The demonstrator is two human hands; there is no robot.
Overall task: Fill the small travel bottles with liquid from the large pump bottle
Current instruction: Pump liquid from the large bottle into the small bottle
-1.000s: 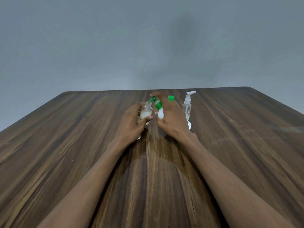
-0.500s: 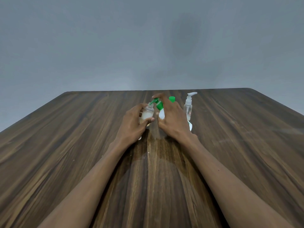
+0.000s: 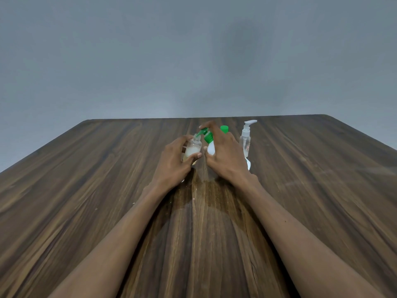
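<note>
Still left hand (image 3: 171, 162) gripping travel bottle (image 3: 193, 148), unmoved

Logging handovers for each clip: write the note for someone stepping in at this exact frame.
Left hand: grip closed on the small clear travel bottle, uncapped, partly filled with whitish liquid.
Right hand: on the large white pump bottle with green pump, nozzle at the small bottle's mouth.
Clear bottle with white pump top stands right, looks empty; a green cap shows behind the right hand.
Left: finish, cap, fill the rest.
</note>
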